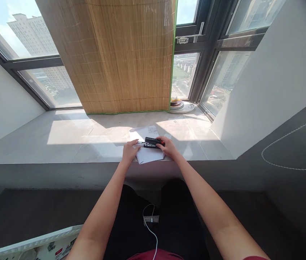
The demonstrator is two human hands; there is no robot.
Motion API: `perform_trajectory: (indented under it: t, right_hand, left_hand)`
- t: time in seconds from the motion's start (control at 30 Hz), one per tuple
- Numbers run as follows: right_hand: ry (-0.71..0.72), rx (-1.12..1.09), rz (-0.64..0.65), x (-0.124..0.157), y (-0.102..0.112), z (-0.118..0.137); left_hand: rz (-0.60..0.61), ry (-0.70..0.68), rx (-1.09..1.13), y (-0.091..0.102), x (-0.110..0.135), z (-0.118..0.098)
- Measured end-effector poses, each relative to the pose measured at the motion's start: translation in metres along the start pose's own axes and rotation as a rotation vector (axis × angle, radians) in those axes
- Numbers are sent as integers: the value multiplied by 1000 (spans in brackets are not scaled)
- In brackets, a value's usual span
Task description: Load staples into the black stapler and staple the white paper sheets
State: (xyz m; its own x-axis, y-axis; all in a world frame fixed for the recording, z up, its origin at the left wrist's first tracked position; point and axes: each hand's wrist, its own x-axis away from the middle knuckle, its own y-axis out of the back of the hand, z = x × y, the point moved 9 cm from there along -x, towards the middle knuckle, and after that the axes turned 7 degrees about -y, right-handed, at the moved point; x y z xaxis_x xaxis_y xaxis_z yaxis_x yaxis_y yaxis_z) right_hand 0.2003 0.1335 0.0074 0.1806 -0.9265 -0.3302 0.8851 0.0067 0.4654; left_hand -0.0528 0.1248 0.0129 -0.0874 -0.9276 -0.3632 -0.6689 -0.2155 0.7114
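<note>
A black stapler (152, 142) with a red end lies across white sheets of paper (147, 155) on a grey window ledge (61, 144). My right hand (167, 147) is wrapped round the stapler's red right end. My left hand (130, 151) rests on the paper, its fingers closed near the stapler's metal left tip. Another printed sheet (151, 130) pokes out behind the stapler.
A bamboo blind (120, 54) hangs over the middle window. A stack of plates (181, 105) sits at the back right of the ledge. A white cable (150, 224) runs over my lap. A printed box edge (34, 247) shows at the lower left.
</note>
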Motion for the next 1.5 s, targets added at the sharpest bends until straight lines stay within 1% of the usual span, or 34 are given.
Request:
perform_trajectory:
  t: [0.07, 0.2, 0.27, 0.33, 0.4, 0.5, 0.57, 0.6, 0.7, 0.73, 0.83, 0.9, 0.93, 1.0, 1.07, 1.17, 1.27, 1.37, 1.43, 1.5]
  right_hand:
    - [3, 6, -4, 0, -1, -1]
    - [-15, 48, -16, -1, -2, -7]
    - [-24, 73, -35, -2, -1, -10]
    - [-24, 86, -46, -2, 0, -11]
    - [-18, 86, -40, -2, -1, -12]
    - [2, 72, -32, -3, -3, -10]
    - [28, 51, -35, -3, -3, -7]
    - [46, 41, -37, -3, -4, -5]
    - [93, 45, -34, -2, -5, 1]
    - [102, 63, -31, -2, -6, 2]
    - [115, 133, -17, 0, -6, 6]
    - [108, 158, -14, 1, -5, 8]
    - [97, 163, -22, 2, -3, 8]
    - [62, 172, -64, 4, 3, 7]
    - [24, 194, -126, 6, 11, 5]
    - [2, 239, -175, 6, 27, -2]
    - [-27, 303, -235, 1, 54, -19]
    - [-91, 373, -327, -5, 82, -41]
    - [-91, 404, -307, -9, 86, -49]
    - [-60, 422, -238, -12, 80, -50]
  left_hand:
    - [68, -28, 24, -10, 4, -15]
    - [174, -175, -40, -25, 6, -54]
    - [209, -182, -33, -29, 5, -62]
    - [238, -159, 33, -32, 6, -63]
    - [240, -141, 101, -33, 8, -62]
    - [219, -139, 134, -34, 9, -60]
    - [182, -127, 131, -32, 4, -57]
    - [144, -116, 124, -29, -3, -54]
    - [-13, -96, 34, -18, -35, -49]
    - [-42, -104, -24, -18, -48, -48]
    - [18, -143, -183, -32, -88, -47]
    - [52, -120, -238, -42, -106, -38]
    - [64, -97, -251, -47, -111, -32]
    - [92, -51, -271, -55, -114, -18]
    - [108, -33, -296, -60, -112, -8]
    - [69, -31, -310, -57, -107, -2]
    - [54, -22, -279, -53, -107, 0]
    - [106, -34, -248, -57, -112, -2]
    - [131, -31, -240, -63, -116, -3]
    - [138, -33, -242, -70, -120, -5]
